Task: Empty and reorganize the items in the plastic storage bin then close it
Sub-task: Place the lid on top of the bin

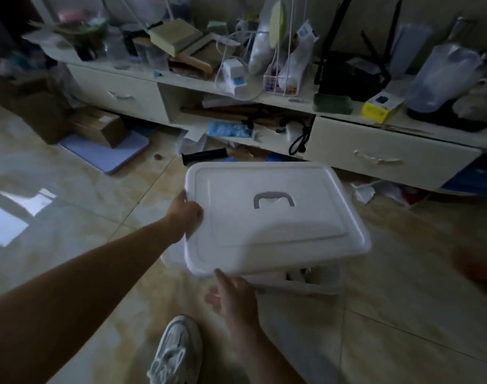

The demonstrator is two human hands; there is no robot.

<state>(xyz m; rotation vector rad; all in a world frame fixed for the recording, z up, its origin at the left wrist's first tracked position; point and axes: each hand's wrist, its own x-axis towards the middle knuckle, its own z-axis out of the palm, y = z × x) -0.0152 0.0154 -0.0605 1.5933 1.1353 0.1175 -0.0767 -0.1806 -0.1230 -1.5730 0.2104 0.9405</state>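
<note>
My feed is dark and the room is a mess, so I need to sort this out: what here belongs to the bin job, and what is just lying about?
Part of the job:
- white lid, tilted over the bin
- plastic storage bin beneath it, partly uncovered
- left hand holding the lid's left edge
- right hand at its near corner

Just lying about:
- yellow box
- cardboard box
- black cylinder
- cabinet drawers

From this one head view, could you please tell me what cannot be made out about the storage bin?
- Bin contents: hidden by the tilted lid; only a dim sliver shows.
- Left hand fingertips: hidden under the lid's edge.
- Right hand grip: blurred.
- Blurred shape: cut off by the right edge.
</note>
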